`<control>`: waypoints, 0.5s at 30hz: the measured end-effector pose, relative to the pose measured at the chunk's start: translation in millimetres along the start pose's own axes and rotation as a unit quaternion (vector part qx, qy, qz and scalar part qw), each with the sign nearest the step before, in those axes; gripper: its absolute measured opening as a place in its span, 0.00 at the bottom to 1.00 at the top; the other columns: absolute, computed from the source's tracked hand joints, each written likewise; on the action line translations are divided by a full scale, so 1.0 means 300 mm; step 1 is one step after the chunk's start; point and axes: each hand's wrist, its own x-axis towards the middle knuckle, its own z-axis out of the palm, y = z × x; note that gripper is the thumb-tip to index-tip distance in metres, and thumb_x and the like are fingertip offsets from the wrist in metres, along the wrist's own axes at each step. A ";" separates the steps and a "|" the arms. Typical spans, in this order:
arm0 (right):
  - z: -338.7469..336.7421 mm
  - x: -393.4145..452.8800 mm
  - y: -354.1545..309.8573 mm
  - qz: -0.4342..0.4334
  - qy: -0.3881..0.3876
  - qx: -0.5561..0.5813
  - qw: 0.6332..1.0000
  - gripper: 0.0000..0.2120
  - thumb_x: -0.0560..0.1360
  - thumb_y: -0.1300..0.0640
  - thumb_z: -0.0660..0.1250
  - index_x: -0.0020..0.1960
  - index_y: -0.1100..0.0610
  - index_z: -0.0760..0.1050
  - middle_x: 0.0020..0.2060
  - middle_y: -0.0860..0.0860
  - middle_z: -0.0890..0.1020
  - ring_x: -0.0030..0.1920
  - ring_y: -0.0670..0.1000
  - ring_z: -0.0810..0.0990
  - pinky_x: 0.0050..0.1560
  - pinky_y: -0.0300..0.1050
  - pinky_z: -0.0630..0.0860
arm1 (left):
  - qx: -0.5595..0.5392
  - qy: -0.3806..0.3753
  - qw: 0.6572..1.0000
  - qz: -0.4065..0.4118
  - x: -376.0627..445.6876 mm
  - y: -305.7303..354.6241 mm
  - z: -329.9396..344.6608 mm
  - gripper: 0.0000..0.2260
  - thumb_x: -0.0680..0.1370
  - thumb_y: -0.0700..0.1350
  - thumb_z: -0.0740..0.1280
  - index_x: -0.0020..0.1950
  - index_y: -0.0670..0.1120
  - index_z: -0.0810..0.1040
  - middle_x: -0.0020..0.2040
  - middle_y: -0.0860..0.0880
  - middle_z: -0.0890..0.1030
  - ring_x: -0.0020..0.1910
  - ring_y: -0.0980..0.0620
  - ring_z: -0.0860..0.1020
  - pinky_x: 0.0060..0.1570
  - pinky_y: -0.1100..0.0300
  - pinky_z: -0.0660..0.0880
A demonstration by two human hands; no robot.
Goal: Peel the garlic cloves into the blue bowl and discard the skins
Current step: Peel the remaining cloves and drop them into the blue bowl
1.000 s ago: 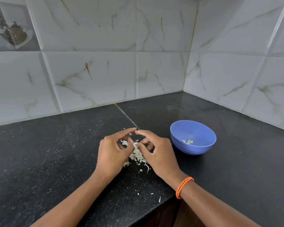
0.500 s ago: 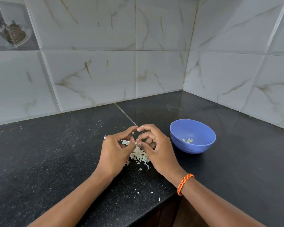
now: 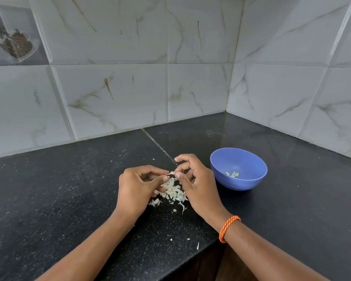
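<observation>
Pale clove: a small garlic clove is pinched between the fingertips of both hands, held just above the counter — too small to tell its long axis or how much skin is left on it.
Left hand: the left hand curls its fingers inward, thumb and forefinger gripping the clove from the left side.
Right hand: the right hand meets it from the right, thumb and a fingertip pinching the same clove, the other fingers bent and lifted.
Skins: a loose heap of white garlic skins lies on the counter directly under and between the two hands, with a few stray flakes nearer the counter's front edge.
Bowl: the blue bowl stands upright to the right of the clove, just beside the right hand — the nearer hand for the drop. A few peeled cloves lie at its bottom.
Counter: a black speckled stone counter runs into a corner of pale marbled wall tiles.
Wrist: an orange corded bracelet circles the right wrist.
Judgement: peeling looks partly done; skins not yet discarded.
</observation>
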 end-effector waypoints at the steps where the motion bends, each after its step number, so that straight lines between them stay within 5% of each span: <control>1: 0.000 0.000 -0.001 0.001 -0.001 0.002 1.000 0.16 0.82 0.61 0.71 0.66 0.45 0.77 0.46 0.41 0.83 0.39 0.50 0.83 0.41 0.53 0.84 | -0.008 0.010 1.000 -0.002 -0.002 0.006 -0.002 0.03 0.75 0.41 0.81 0.46 0.46 0.89 0.37 0.46 0.88 0.37 0.44 0.88 0.34 0.55 0.81; 5: -0.001 -0.003 -0.014 -0.007 -0.004 0.004 1.000 0.15 0.82 0.60 0.72 0.66 0.46 0.77 0.47 0.43 0.84 0.41 0.50 0.83 0.42 0.43 0.81 | -0.009 0.056 0.998 -0.001 -0.008 0.024 -0.005 0.15 0.75 0.49 0.82 0.39 0.40 0.83 0.31 0.42 0.84 0.31 0.41 0.86 0.31 0.52 0.83; 7: -0.003 -0.006 -0.022 -0.018 -0.003 -0.003 1.000 0.15 0.82 0.59 0.71 0.66 0.46 0.78 0.46 0.43 0.84 0.42 0.49 0.84 0.41 0.39 0.79 | 0.009 0.033 0.999 0.011 -0.011 0.026 0.000 0.11 0.79 0.49 0.78 0.43 0.43 0.85 0.36 0.44 0.86 0.32 0.43 0.86 0.34 0.50 0.84; 10: 0.001 -0.006 -0.021 -0.028 -0.004 -0.025 0.999 0.17 0.82 0.60 0.72 0.67 0.45 0.77 0.46 0.42 0.84 0.42 0.49 0.83 0.43 0.43 0.81 | 0.012 -0.020 0.999 0.028 -0.016 0.021 0.011 0.03 0.82 0.45 0.75 0.54 0.50 0.89 0.46 0.51 0.89 0.35 0.47 0.88 0.36 0.50 0.84; 15: 0.010 -0.005 -0.018 -0.032 -0.016 -0.031 0.999 0.17 0.81 0.58 0.74 0.66 0.45 0.76 0.44 0.41 0.83 0.39 0.50 0.83 0.43 0.50 0.82 | 0.053 -0.017 0.998 0.029 -0.005 0.005 0.008 0.03 0.81 0.44 0.76 0.47 0.50 0.89 0.40 0.50 0.88 0.33 0.48 0.86 0.35 0.47 0.82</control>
